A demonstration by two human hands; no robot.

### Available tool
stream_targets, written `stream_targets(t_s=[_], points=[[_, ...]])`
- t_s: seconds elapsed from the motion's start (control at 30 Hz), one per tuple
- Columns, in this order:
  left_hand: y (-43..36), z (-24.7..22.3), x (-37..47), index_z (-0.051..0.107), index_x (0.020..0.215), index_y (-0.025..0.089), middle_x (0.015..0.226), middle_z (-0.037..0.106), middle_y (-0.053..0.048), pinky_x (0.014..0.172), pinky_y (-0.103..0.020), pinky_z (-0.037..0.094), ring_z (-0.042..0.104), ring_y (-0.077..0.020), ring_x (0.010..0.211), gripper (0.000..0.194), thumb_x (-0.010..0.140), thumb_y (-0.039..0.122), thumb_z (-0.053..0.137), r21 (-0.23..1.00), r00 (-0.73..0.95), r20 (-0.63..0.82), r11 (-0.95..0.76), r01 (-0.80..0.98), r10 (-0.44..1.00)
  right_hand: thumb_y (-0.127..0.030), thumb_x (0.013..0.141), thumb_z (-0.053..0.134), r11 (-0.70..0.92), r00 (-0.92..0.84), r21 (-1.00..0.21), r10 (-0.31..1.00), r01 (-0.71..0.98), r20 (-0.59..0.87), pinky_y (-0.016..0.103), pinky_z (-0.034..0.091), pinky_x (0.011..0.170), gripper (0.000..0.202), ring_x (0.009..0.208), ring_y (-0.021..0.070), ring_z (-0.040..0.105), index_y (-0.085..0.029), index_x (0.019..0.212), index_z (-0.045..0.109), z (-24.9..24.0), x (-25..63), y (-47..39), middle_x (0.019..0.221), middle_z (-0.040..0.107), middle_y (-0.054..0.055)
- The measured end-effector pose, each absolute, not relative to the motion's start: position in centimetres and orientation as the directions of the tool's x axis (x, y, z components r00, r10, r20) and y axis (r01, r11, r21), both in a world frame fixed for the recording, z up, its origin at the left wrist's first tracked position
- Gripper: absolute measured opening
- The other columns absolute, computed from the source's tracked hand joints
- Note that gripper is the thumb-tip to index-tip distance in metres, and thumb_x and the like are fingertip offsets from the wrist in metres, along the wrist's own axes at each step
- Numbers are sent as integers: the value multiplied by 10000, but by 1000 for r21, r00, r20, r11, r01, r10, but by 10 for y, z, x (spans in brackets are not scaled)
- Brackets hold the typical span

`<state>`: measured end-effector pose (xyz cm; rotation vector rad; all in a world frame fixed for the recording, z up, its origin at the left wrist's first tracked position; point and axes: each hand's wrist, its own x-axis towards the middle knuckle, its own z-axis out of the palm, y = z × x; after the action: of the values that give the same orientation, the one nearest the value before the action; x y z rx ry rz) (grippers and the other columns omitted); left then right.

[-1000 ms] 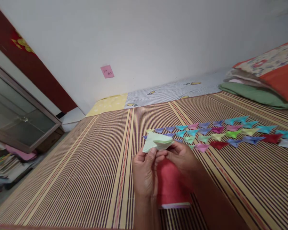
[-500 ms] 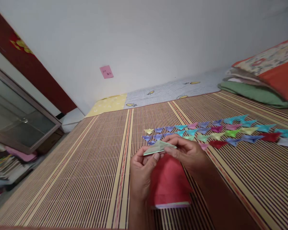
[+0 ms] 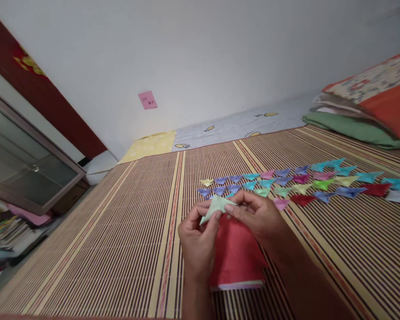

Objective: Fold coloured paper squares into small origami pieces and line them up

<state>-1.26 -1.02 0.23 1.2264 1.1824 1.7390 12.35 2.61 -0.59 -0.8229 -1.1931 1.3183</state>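
A small folded piece of pale green paper (image 3: 217,205) is held up between both hands. My left hand (image 3: 198,233) pinches its left and lower edge, thumb on the near face. The right corner is between the thumb and fingers of my right hand (image 3: 258,215). Below and partly behind the hands lies a stack of square paper with a red sheet (image 3: 238,255) on top. Beyond them, several small folded paper shapes in many colours, such as a dark red one (image 3: 302,200) and a yellow one (image 3: 207,182), lie in rows.
A striped mat (image 3: 120,240) covers the bed. Folded bedding with a green piece (image 3: 350,130) is at the right back. A pink note (image 3: 147,100) is on the wall. At the left stands a glass-fronted cabinet (image 3: 30,164).
The pale green paper has tilted, so more of its face shows and its left corner points lower. Both hands have shifted slightly with it.
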Motion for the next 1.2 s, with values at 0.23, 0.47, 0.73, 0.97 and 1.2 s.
stream_targets(t_s=[0.23,0.47,0.73,0.97,1.2], points=[[-11,6,-5,692,686,177,1409,655,-107,826,-326,582,723,-234,1038,179,827,230,789,948,-396,283,-317,-21,873,-236,834,739,291,-48,-925,949,-244,311,320,519,798,133,846,188,638,-219,730,659,2,119,21,849,673,26],[-8,4,-1,758,760,172,809,784,-48,725,-282,606,731,-166,731,159,758,304,846,949,-483,176,-279,-149,858,-220,824,745,374,29,-914,927,-158,374,394,535,888,116,921,229,682,-221,736,670,-4,122,26,923,705,50],[-9,5,4,722,726,163,733,747,-10,667,-205,586,710,-119,673,145,726,236,848,937,-554,180,-312,-155,813,-227,812,745,368,79,-912,930,-182,360,394,522,895,115,950,231,665,-230,733,662,-11,116,27,922,685,47],[-9,5,5,683,717,168,735,737,-4,677,-207,594,719,-119,672,169,727,210,846,931,-562,181,-325,-167,807,-226,816,738,359,72,-917,933,-175,352,404,495,909,127,927,221,651,-231,730,644,-11,116,27,910,665,35],[-10,3,4,673,728,165,779,739,-19,660,-211,587,713,-125,682,174,741,225,836,941,-551,178,-304,-146,815,-200,827,720,393,86,-909,919,-141,384,400,482,889,137,922,218,638,-230,728,630,-14,115,29,889,646,30]])
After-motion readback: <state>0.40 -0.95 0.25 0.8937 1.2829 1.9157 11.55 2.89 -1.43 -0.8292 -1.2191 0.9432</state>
